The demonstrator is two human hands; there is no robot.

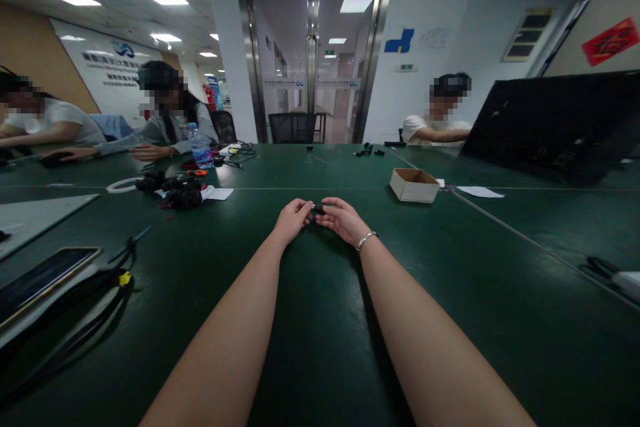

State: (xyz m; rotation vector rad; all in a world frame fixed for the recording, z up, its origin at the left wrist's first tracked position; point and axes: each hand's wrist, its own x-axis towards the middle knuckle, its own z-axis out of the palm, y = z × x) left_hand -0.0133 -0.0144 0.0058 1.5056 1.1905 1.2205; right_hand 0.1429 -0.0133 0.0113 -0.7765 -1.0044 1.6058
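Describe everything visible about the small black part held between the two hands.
The small black part is dark, tiny and mostly hidden, so its shape and material cannot be told. It sits between the fingertips of the left hand and the right hand, which pinch it from either side just above the green table, out in front of the person. Only a short dark stretch shows between the fingers. A silver bracelet circles the right wrist.
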